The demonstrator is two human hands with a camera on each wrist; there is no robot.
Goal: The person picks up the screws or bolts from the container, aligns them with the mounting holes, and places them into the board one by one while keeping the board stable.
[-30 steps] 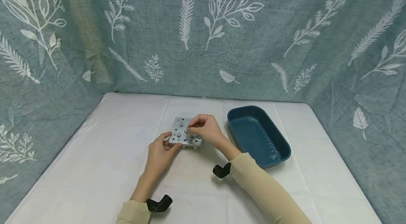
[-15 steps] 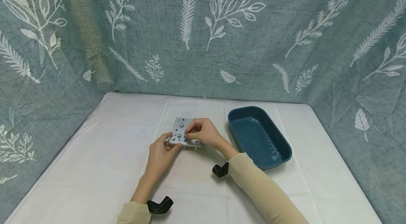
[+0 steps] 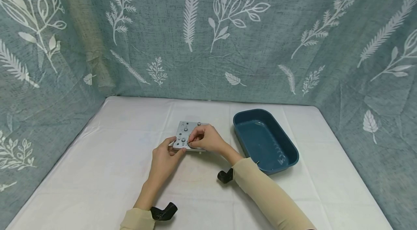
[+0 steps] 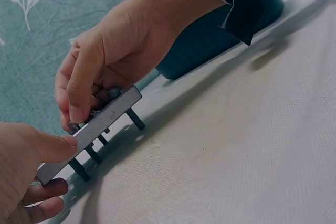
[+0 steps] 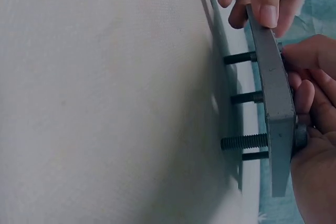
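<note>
A grey metal plate [image 3: 192, 125] with several holes and bolt heads [image 3: 186, 129] stands slightly above the white cloth. Bolt shanks [image 5: 245, 141] stick out beneath it, seen in the right wrist view. My left hand [image 3: 165, 155] grips the plate's near left corner, thumb on the front edge and fingers at the side and below. Over the plate's near half, my right hand [image 3: 211, 138] pinches a small dark bolt [image 4: 74, 127] between thumb and fingertips, at the top face near the front edge. The fingers mostly hide that bolt and the holes around it.
A deep blue plastic tray [image 3: 260, 130] stands to the right of the plate, its near left part behind the right sleeve. A small dark thing shows by the tray's near wall. Patterned green curtains surround the white table [image 3: 107, 157].
My right hand has brought the bolt from above the plate's middle down to its front part, slightly left. It now sits lower over the plate. The left hand keeps its grip.
</note>
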